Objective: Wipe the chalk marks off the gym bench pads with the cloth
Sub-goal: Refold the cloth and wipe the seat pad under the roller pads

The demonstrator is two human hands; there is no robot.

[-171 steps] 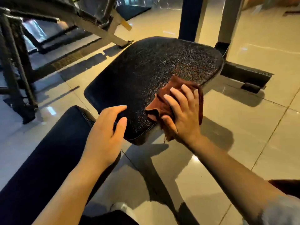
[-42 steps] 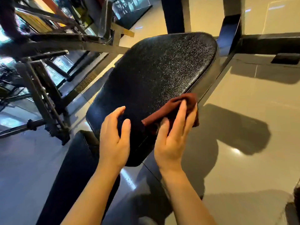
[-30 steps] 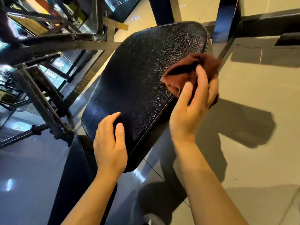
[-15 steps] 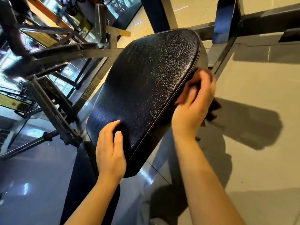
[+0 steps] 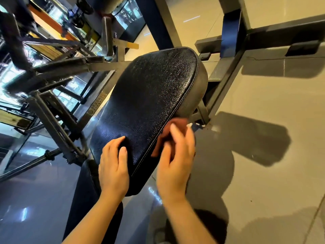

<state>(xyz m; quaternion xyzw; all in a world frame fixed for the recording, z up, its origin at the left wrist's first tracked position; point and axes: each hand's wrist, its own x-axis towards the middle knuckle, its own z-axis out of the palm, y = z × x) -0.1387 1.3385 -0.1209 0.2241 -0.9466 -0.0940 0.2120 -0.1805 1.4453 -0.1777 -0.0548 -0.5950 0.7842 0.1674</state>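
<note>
Open tiled floor [image 5: 263,164] right of the pad [image 5: 151,106], plenty of room to swing past. Blocked at the far end by the dark frame bars [image 5: 226,71]. Crowded on the left with metal struts [image 5: 52,118], tight against the pad's edge.

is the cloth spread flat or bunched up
Bunched up: the cloth shows as a crumpled wad under the right hand, against the pad's side edge.

Gym: padded bench [image 5: 149,106], steel machine frames [image 5: 58,71].
</note>
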